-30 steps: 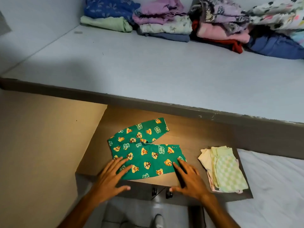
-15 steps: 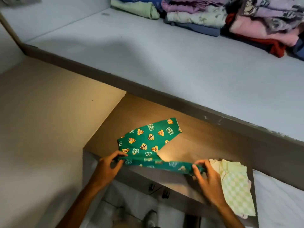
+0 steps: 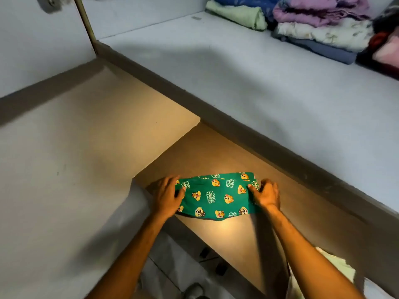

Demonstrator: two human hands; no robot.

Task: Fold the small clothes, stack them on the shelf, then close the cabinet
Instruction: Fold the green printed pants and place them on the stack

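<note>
Green printed shorts (image 3: 216,196) with cartoon faces lie folded over into a wide band on the brown lower shelf (image 3: 207,152). My left hand (image 3: 166,196) grips the left end of the garment. Its right end is pinched in my right hand (image 3: 265,194). A folded pale green and cream pile (image 3: 339,268) shows at the lower right, partly hidden behind my right forearm.
The grey upper shelf (image 3: 248,67) runs diagonally above, with stacks of folded clothes (image 3: 319,24) at its far right. A grey cabinet side panel (image 3: 54,169) stands to the left. The floor and a shoe (image 3: 194,291) show below the shelf edge.
Both hands took hold of the near edge of the shorts, lifted it and folded it away over the legs. The view has swung right to left, pushing the pale pile to the corner.
</note>
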